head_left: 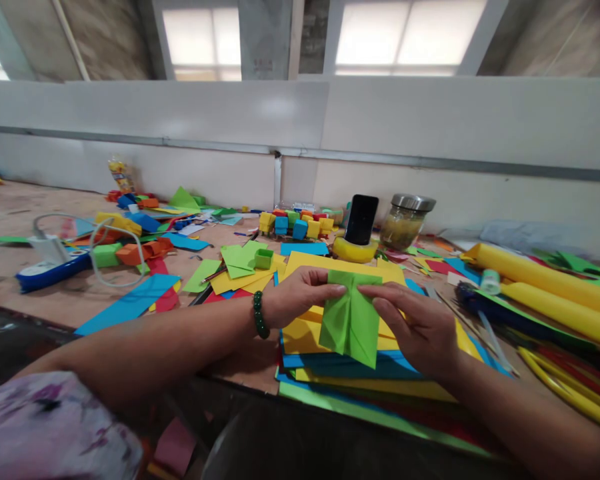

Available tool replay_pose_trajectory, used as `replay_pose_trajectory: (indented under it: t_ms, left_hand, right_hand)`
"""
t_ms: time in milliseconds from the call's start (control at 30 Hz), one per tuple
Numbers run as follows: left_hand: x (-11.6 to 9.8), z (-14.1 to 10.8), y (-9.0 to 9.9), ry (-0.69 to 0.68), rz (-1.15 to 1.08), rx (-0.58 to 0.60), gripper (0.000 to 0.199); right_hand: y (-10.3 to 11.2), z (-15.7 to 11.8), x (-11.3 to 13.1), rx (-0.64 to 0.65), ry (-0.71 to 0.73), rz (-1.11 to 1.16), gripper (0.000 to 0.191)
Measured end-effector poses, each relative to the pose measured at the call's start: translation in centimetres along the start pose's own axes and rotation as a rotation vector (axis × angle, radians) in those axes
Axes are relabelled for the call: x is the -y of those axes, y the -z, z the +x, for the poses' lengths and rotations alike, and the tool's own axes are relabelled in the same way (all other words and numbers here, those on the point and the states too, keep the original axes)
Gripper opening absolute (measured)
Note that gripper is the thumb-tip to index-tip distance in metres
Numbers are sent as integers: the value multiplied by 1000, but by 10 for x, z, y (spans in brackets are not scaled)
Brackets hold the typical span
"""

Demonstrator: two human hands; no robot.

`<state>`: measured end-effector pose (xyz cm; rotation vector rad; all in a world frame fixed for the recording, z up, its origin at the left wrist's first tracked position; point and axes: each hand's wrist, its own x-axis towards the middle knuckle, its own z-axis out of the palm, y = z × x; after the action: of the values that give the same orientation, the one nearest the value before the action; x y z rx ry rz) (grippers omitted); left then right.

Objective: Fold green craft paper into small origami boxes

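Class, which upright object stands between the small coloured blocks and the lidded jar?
In the head view, the black phone stands between them, with a yellow roll at its foot.

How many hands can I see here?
2: the left hand holds the green folded paper near its upper left; the right hand has its fingertips at the upper right. No other hands show.

Paper-craft workshop, identified by a long brown wooden counter (3, 267) bearing stacked multicoloured paper sheets (360, 385), small multicoloured folded-paper blocks (300, 229) and yellow cylindrical rolls (555, 280).
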<state>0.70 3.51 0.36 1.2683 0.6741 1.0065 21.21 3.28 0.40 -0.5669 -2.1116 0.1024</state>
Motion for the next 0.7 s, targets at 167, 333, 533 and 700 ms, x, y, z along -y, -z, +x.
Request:
replay_pose_trajectory:
  t_ms: [167, 333, 533, 700]
  left_hand:
    - [3, 1, 1, -5, -17, -9, 34]
    - [4, 2, 2, 20, -107, 1, 37]
    - [4, 3, 4, 47, -132, 89, 41]
    - [8, 4, 5, 74, -47, 110, 45]
  right_hand:
    - [0, -1, -5, 3, -3, 9, 20]
    - [-3, -2, -10, -44, -97, 44, 12]
    - [-6, 1, -9, -65, -222, 154, 10]
    - [-6, 4, -11, -59, -207, 217, 5]
